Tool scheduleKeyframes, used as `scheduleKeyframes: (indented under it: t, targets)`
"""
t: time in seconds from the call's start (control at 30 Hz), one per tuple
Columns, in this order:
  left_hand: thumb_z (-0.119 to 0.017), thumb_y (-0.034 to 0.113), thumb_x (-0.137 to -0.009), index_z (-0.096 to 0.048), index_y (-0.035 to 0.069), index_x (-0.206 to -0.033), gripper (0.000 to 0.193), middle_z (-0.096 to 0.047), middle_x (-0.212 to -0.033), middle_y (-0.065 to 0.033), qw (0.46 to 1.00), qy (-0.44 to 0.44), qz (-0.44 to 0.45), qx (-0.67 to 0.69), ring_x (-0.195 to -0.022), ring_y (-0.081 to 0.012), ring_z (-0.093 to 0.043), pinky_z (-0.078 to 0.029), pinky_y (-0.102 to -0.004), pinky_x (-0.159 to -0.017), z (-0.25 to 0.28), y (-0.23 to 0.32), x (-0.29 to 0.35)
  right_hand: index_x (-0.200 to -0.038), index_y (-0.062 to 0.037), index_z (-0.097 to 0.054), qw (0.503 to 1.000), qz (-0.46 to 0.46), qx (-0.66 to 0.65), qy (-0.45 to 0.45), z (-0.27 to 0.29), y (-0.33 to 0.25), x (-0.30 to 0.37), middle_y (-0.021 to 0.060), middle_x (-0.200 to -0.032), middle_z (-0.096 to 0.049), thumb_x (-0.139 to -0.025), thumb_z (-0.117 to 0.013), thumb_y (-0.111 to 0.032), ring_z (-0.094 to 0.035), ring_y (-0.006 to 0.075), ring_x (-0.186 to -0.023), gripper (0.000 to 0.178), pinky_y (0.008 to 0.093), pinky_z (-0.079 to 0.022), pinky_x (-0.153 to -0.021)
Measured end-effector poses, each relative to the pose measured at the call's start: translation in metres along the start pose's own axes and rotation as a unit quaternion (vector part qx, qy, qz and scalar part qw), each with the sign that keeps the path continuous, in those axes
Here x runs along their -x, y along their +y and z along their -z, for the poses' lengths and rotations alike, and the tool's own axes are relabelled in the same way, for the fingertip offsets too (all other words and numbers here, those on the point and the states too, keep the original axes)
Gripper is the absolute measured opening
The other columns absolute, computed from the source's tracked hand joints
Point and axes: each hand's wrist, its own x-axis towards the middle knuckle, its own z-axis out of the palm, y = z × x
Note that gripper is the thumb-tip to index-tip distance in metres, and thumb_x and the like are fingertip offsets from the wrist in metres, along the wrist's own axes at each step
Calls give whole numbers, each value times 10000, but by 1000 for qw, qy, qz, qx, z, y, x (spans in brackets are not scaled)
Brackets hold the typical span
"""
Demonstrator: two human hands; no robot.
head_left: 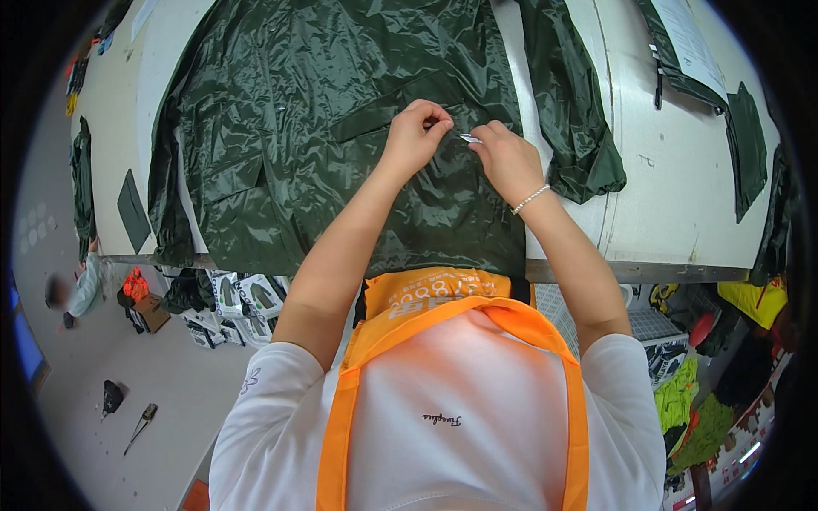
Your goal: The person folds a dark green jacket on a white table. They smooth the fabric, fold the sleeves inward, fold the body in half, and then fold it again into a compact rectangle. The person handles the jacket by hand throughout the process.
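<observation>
A glossy dark green rain jacket (256, 111) lies spread flat on the pale table (660, 192), its pocket flap (368, 123) near my hands. Over the jacket's lower right part, my left hand (415, 136) is closed in a pinch. What its fingertips hold is too small to make out. Close beside it, my right hand (509, 157) grips a small pointed metal tool (469, 138) with a silvery tip turned toward the left fingertips. Most of this tool is hidden inside the hand. One jacket sleeve (575, 111) stretches out to the right of my right hand.
At the right lie a pen (658, 85), a printed sheet (688, 38) and a dark green fabric piece (746, 153). Another green piece (132, 211) is near the table's left edge. White packages (247, 298) and a carton (152, 313) stand below. A person (83, 285) is at far left.
</observation>
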Motion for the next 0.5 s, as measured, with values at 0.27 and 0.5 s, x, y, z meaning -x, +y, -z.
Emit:
scheduleKeyframes:
  t: [0.27, 0.5]
  targets:
    - [-705, 47, -717, -664, 20, -788, 87, -603, -838, -82, 981, 41, -97, -164, -756, -241, -609, -500, -317, -676, -6, 4, 2, -983, -58, -596, 995, -56, -70, 51, 0, 10, 3, 95, -879, -602, -822, -658, -166, -632, 255, -766, 204, 350, -496, -656]
    - [-648, 49, -754, -599, 24, -835, 98, -572, -809, -106, 918, 29, -248, -308, -741, -309, -573, -469, -387, -649, -10, 5, -5, -987, -54, -598, 995, -64, -63, 48, 2, 9, 2, 88, -893, -603, -829, -653, -169, -632, 248, -775, 204, 344, -497, -666]
